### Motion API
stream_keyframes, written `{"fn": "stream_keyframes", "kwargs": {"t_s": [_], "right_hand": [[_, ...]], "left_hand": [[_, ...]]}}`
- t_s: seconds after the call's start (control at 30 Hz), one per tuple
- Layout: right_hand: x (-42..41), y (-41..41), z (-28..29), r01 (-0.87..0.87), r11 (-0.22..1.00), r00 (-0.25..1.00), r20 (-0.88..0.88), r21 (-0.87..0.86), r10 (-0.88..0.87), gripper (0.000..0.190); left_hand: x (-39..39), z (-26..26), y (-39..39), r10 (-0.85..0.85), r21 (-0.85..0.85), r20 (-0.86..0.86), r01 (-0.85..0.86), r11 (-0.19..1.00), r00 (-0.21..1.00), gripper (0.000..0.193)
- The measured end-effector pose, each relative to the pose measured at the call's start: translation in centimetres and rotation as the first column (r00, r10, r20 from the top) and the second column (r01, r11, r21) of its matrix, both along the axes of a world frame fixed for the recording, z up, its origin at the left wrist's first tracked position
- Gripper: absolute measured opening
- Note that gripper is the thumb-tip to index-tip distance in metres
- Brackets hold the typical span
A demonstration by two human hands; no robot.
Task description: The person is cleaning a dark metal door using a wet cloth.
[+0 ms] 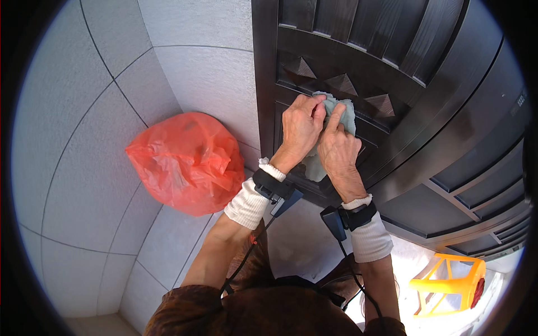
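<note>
A pale green-grey cloth (348,115) lies against the lower part of a dark panelled door (336,59), just below a row of raised pyramid-shaped ornaments. My left hand (301,126) pinches the upper left part of the cloth between thumb and fingers. Close beside it on the right, my right hand (340,155) presses the cloth with an extended index finger, its other fingers curled. More of the cloth hangs below and between the hands. Both wrists wear white knitted cuffs and black straps with cabled devices.
A full red plastic bag (189,164) stands in the tiled corner at left. Grey wall tiles (206,71) adjoin the door frame. A yellow plastic stool (449,286) is at the lower right, near another dark panelled door section (424,210).
</note>
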State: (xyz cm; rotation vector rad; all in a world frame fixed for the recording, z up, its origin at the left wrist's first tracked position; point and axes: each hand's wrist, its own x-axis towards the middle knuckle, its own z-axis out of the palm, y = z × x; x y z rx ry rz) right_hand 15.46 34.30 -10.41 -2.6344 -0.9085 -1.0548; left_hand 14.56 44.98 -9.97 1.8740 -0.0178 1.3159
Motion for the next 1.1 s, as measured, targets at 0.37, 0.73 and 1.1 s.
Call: {"fn": "stream_keyframes", "kwargs": {"t_s": [0.37,0.73,1.1], "right_hand": [[0.4,0.6,1.5,-0.012,0.98,0.982,0.18,-0.198,0.049,0.054],[0.3,6.0,1.1,-0.198,0.965,0.966,-0.132,0.175,0.222,0.063],[0.0,3.5,4.0,-0.211,0.916,0.975,0.001,0.341,0.224,0.06]], "left_hand": [[-0.2,-0.4,1.3,-0.064,-0.128,-0.097,0.052,0.99,0.993,0.017],[-1.2,-1.0,6.7,-0.138,-0.402,-0.143,0.07,0.913,0.98,0.017],[-1.3,0.9,6.5,-0.341,-0.685,0.043,0.277,0.674,0.939,0.02]]}}
